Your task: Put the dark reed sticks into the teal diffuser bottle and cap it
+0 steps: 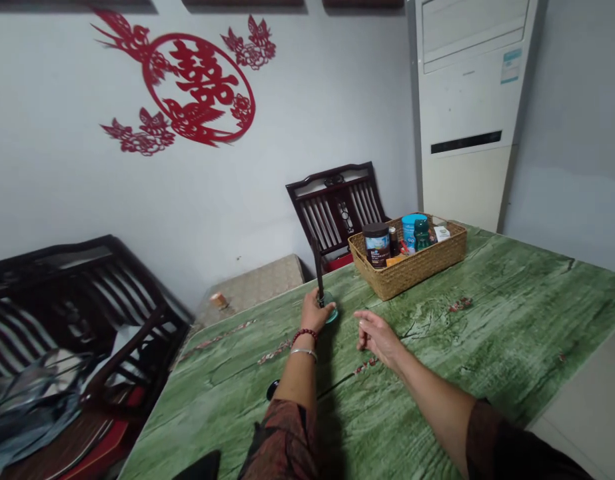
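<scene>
Your left hand (314,312) grasps a dark rod (319,270) near the table (512,287)'s far edge; right hand (380,338) empty, relaxed; grip low, steadily.

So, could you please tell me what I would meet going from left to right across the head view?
Left chair → orange object → left hand → right hand → air conditioner.

The basket (412,273) is rough wicker, the round base (332,317) perhaps glossy plastic.
</scene>
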Motion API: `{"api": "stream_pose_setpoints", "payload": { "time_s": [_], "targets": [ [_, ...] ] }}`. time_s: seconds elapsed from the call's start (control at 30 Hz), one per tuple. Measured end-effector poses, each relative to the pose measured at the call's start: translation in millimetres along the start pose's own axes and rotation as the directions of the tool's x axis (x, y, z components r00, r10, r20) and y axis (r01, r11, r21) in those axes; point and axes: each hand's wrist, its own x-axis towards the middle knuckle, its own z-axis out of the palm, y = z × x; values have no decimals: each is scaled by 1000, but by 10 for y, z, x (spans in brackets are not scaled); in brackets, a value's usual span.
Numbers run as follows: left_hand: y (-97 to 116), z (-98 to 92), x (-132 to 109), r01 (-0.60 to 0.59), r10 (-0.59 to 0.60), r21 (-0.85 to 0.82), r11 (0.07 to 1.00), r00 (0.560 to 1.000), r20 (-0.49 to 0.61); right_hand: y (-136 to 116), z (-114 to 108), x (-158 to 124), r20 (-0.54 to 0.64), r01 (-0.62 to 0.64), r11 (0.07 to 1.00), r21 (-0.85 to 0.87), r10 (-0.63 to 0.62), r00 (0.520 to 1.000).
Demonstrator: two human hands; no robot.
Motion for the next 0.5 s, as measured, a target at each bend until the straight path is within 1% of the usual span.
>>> {"api": "stream_pose_setpoints", "payload": {
  "time_s": [0.07, 0.1, 0.17, 0.23, 0.3, 0.37, 0.43, 0.5],
  "targets": [
    [32, -47, -200, -13, 13, 63, 998, 1000, 0, -73, 28, -27, -55, 101, 974, -201, -114, 992],
    [54, -68, -326, -19, 18, 88, 996, 1000, 5, -124, 52, -54, -58, 165, 936, -310, -192, 980],
    [103, -98, -618, -31, 28, 118, 993, 999, 27, -240, 126, -129, -10, 289, 828, -481, -335, 942],
    [159, -108, -933, -44, 38, 126, 991, 998, 51, -346, 237, -218, 71, 375, 735, -564, -409, 910],
    [222, -106, -1237, -59, 50, 130, 990, 996, 74, -418, 372, -298, 127, 398, 687, -607, -411, 903],
    [293, -99, -1497, -88, 71, 166, 982, 992, 108, -456, 504, -360, 151, 383, 671, -635, -378, 913],
    [372, -97, -1690, -120, 90, 222, 968, 986, 142, -473, 617, -408, 171, 365, 661, -655, -341, 924],
    [452, -99, -1808, -147, 105, 280, 949, 982, 159, -484, 707, -455, 202, 362, 646, -673, -310, 929]
  ]
}}
